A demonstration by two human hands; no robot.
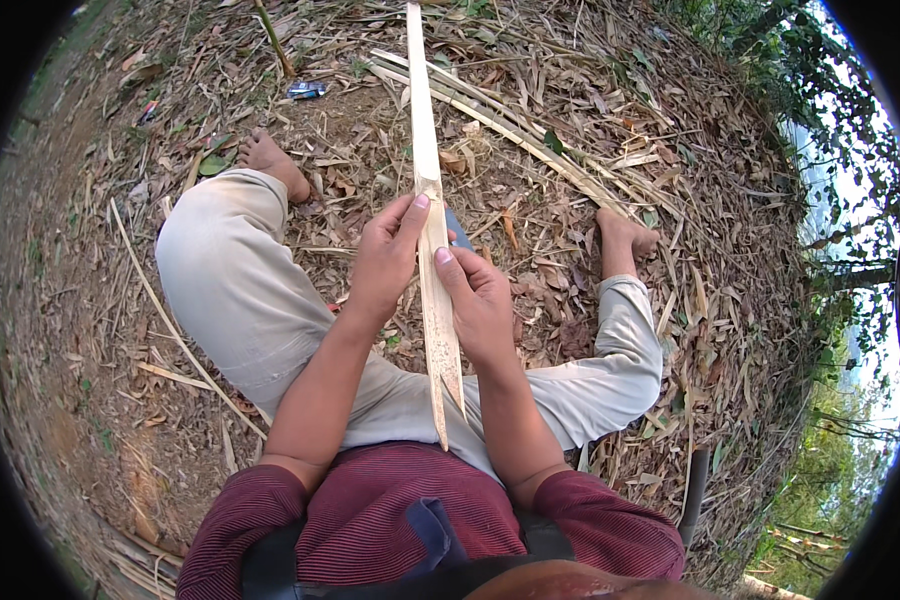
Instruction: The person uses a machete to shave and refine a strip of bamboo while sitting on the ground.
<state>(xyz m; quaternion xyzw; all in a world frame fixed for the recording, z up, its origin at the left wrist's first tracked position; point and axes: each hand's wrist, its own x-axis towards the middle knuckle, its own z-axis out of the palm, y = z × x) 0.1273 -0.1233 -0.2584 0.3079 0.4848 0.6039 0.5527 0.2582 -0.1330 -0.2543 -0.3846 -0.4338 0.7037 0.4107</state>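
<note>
A long pale bamboo strip (pixel 424 130) runs from the far edge of the view to my lap, with a node near its middle. Its near end is split into two pointed tongues. My left hand (pixel 388 250) is closed on the strip just below the node, thumb on top. Slightly nearer to me, my right hand (pixel 480 300) pinches the strip's right edge, its thumb on the upper face and its fingers partly hidden. A flat blue-grey piece, perhaps a blade (pixel 458 230), shows beneath the strip beyond my right fingers; whatever holds it is hidden.
Several split bamboo strips (pixel 530 140) lie on the leaf litter beyond my right foot (pixel 625 240). One thin strip (pixel 170 320) lies left of my bent left leg (pixel 235 270). A blue wrapper (pixel 306 90) and an upright stick (pixel 273 40) are ahead. A dark cylindrical thing (pixel 694 490) is at my right.
</note>
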